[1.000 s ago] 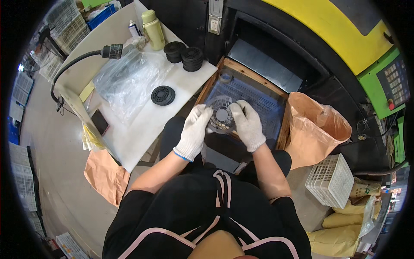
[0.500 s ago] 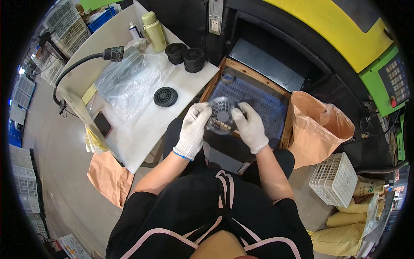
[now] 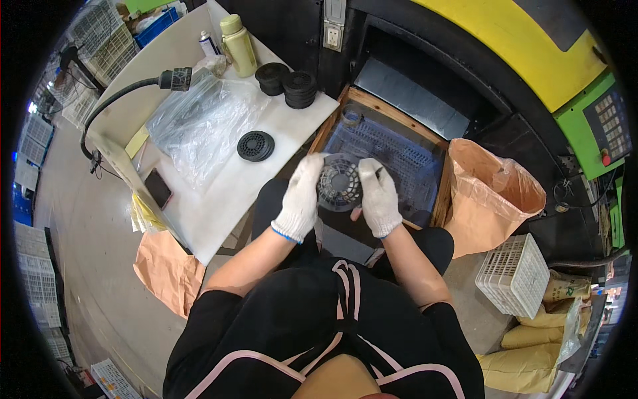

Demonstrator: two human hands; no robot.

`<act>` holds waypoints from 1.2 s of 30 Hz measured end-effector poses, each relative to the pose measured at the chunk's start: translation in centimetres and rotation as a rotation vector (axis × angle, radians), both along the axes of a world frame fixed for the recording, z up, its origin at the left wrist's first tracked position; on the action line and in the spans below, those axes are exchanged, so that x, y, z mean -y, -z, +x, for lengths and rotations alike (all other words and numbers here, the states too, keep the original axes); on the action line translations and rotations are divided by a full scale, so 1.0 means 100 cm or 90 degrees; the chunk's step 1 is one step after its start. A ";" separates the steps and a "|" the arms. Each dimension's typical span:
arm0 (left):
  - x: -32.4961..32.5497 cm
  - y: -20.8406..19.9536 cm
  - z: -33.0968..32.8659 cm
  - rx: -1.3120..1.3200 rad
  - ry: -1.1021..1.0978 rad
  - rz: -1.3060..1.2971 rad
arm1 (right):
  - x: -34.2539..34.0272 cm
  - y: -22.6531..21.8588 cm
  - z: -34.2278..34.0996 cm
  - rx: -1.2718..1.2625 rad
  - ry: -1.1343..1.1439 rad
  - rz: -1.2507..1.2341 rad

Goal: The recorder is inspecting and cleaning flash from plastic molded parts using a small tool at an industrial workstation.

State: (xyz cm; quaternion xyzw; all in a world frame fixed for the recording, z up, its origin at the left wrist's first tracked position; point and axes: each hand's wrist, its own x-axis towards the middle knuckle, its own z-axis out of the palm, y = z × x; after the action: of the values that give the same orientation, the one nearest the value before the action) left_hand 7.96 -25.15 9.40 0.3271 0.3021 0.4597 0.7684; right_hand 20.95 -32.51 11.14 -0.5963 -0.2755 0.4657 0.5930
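Note:
A round slotted grille, thin and greyish, is held up between my two gloved hands over the near edge of a wooden-framed opening. My left hand wears a white knit glove and pinches the grille's left rim. At the opposite rim, my right hand, gloved the same way, grips it with thumb and fingers. Below that glove shows a small pinkish bit whose kind I cannot make out. Similar black grilles lie on the white table: a short stack in front and taller stacks behind.
Crumpled clear plastic, a phone and a green bottle occupy the table. A blue crate sits inside the wooden frame. To the right stand a brown paper sack and a white basket.
The grille has turned in my hands and shows its slots more sharply. My right hand has shifted slightly left and lower; my left hand has moved slightly up.

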 end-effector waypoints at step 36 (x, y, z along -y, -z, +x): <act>-0.229 0.128 -0.120 -1.010 -0.043 0.448 | 0.080 0.088 0.016 -0.230 -0.099 -0.269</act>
State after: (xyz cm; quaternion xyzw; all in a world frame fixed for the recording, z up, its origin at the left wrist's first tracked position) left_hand -4.05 -2.21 -3.39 0.7606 0.5984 0.1852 0.1706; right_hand 22.56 -40.48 2.37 -0.5911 -0.1068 0.6557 0.4574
